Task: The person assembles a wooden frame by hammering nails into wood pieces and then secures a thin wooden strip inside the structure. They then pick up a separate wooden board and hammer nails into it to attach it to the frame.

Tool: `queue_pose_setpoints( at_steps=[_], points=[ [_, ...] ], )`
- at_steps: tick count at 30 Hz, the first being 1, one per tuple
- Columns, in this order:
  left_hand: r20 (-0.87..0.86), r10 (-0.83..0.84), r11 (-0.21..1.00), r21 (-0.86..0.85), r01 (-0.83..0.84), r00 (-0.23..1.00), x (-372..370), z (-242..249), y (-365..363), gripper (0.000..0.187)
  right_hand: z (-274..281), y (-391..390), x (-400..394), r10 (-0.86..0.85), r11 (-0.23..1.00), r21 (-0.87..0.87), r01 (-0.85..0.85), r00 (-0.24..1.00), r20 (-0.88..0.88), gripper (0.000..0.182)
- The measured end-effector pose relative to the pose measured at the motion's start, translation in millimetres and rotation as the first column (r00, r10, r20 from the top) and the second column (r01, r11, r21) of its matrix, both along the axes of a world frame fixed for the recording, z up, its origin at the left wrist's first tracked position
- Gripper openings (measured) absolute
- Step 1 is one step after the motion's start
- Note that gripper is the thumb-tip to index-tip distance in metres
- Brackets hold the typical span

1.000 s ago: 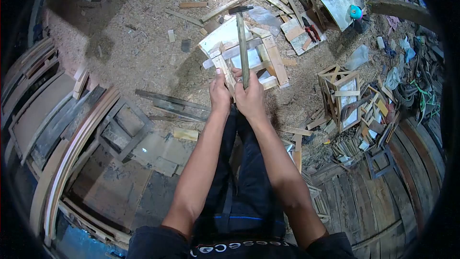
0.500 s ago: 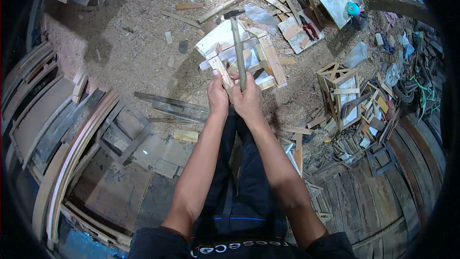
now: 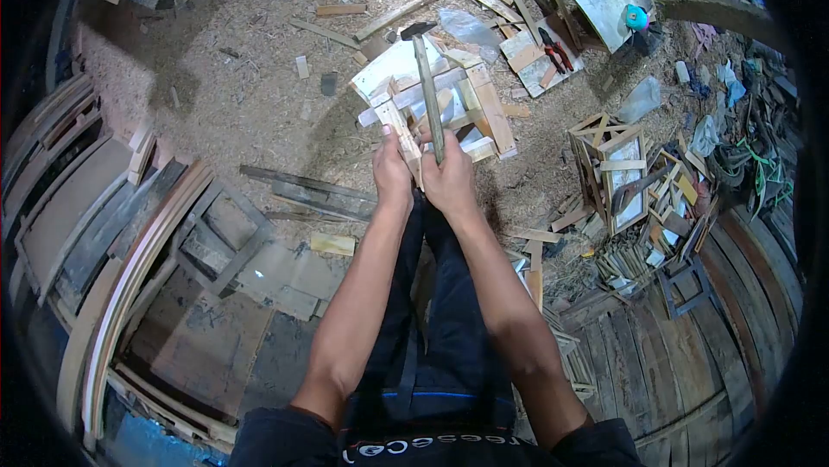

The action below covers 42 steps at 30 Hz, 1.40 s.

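Observation:
My right hand (image 3: 449,171) is wrapped round the wooden handle of a hammer (image 3: 428,87). The dark hammer head points away from me, over the far side of a small wooden frame (image 3: 490,108). My left hand (image 3: 393,169) grips a pale wooden strip (image 3: 399,128) at the frame's near left, its thumb lying along the wood. Both hands are close together, and the right fingers come near the strip's lower end. Whether the right fingertips also pinch something small is hidden. A white panel (image 3: 393,68) lies under the frame's far left.
Red-handled pliers (image 3: 557,54) rest on a board right of the frame. Wood offcuts (image 3: 399,16) and sawdust cover the ground. A slatted wooden piece (image 3: 623,169) stands at right beside a scrap pile. Long curved boards (image 3: 142,285) line the left. A teal object (image 3: 636,17) sits far right.
The hammer has shifted very slightly, its head a little lower and to the left. Both hands keep their grips in almost the same place.

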<state>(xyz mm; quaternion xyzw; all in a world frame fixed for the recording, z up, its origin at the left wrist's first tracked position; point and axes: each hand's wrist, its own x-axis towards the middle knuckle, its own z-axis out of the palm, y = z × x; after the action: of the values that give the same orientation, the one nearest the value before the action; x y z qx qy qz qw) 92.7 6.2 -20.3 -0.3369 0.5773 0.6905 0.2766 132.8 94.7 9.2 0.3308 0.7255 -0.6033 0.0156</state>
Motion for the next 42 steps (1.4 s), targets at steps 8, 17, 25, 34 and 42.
queue_pose_setpoints(
  at_steps=[8,17,25,34,42],
  points=[
    [0.079,0.137,0.989,0.054,-0.141,0.987,2.6,14.9,0.0,0.061,-3.6,0.1,9.5,-0.101,0.995,-0.030,0.100,0.994,-0.052,0.024],
    [0.114,0.097,0.992,0.068,-0.106,0.989,-1.6,27.9,-9.6,0.073,-0.8,-2.1,7.2,-0.070,0.997,-0.042,0.068,0.996,-0.054,0.021],
    [0.119,0.062,0.998,0.018,-0.065,0.991,3.1,28.3,-9.8,0.074,2.6,-0.9,0.9,-0.074,0.996,-0.050,0.072,0.997,-0.037,0.023],
    [0.122,0.101,0.994,0.014,-0.104,0.987,9.6,24.3,-15.1,0.070,-4.6,-8.1,2.3,-0.104,0.993,-0.055,0.100,0.992,-0.074,0.023],
    [0.111,0.109,0.994,-0.018,-0.108,0.988,8.6,21.9,-16.4,0.074,-1.0,-8.6,-0.9,-0.099,0.988,-0.119,0.098,0.995,0.000,0.020]
  ],
)
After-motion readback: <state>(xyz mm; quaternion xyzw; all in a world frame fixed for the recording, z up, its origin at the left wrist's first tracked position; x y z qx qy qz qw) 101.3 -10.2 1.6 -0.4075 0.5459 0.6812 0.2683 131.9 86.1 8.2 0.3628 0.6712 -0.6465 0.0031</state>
